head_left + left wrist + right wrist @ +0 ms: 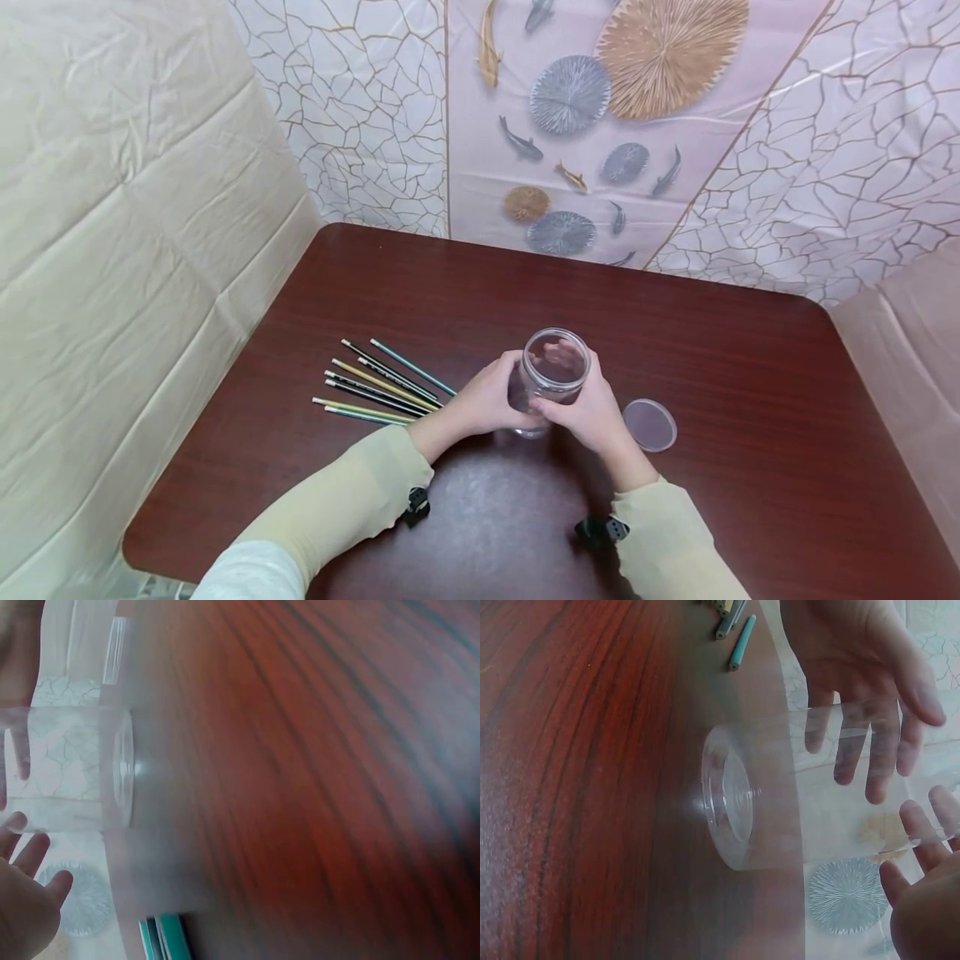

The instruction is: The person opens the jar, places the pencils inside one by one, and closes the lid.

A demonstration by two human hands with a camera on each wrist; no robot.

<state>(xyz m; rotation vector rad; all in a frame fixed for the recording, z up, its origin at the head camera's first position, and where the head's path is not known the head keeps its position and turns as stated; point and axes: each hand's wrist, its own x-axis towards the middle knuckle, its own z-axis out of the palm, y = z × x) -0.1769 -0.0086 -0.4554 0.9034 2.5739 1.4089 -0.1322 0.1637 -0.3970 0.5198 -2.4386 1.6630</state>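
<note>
Head view: pencils (388, 384) lie left of the clear jar (546, 380), a lid (650, 426) to its right, left hand (489, 398) and right hand (592, 412) gripping it mouth-up, long axis near vertical.

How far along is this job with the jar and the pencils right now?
Looks done: the jar is open, and what seems its lid lies on the table.
In hand: the left hand and right hand hold the jar between them.
Probably left: the pencils lie loose on the table; if they belong in the jar, none is inside yet.
</note>
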